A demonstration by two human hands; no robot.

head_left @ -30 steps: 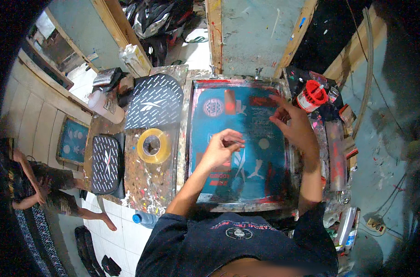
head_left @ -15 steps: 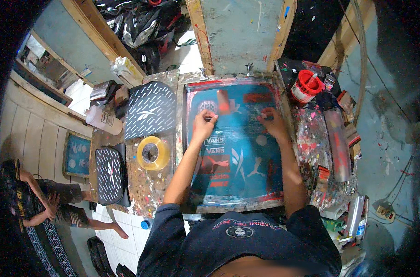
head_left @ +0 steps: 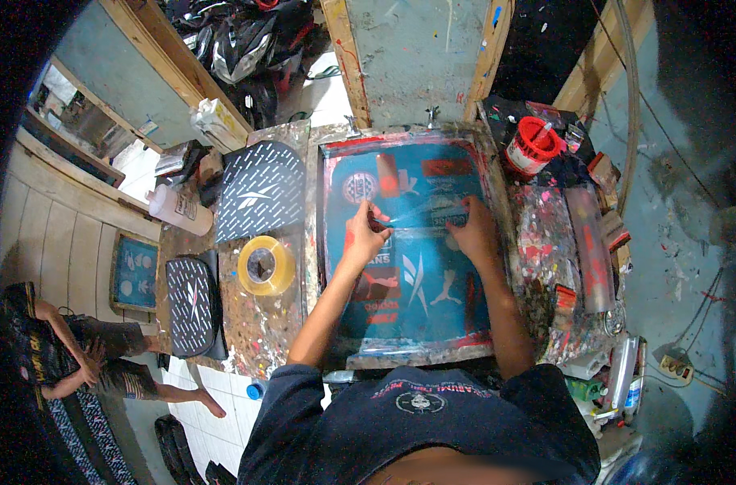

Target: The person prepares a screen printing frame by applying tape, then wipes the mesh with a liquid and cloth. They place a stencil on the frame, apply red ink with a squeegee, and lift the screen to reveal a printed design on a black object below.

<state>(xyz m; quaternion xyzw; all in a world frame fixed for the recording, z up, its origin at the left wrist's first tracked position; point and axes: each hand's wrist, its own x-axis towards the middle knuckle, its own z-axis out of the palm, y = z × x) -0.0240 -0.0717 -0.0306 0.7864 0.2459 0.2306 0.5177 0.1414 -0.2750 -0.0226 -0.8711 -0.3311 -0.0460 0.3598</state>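
A screen-printing frame with blue-green mesh [head_left: 360,343] lies flat in front of me, several logo-shaped clear areas and a few red patches showing in it. Over its middle, my left hand [head_left: 369,233] pinches one end of a thin, see-through strip of tape [head_left: 416,217]. The other end is between the fingers of my right hand [head_left: 474,232], so the strip spans the gap between the hands. Whether the strip touches the mesh, I cannot tell. To the left of the frame, a roll of yellowish clear tape [head_left: 284,267] lies flat on the paint-stained table.
Black patterned panels, one larger [head_left: 259,182] and one smaller [head_left: 193,307], lie left. Behind them stands a translucent bottle [head_left: 180,212]. At right are a red paint bucket [head_left: 532,149] and a clear, red-smeared sheet [head_left: 591,250]. Another person [head_left: 93,347] is at far left.
Both hands have come slightly nearer to me, and the strip between them shows more plainly. The view has shifted a little; the tape roll and panels lie as before.
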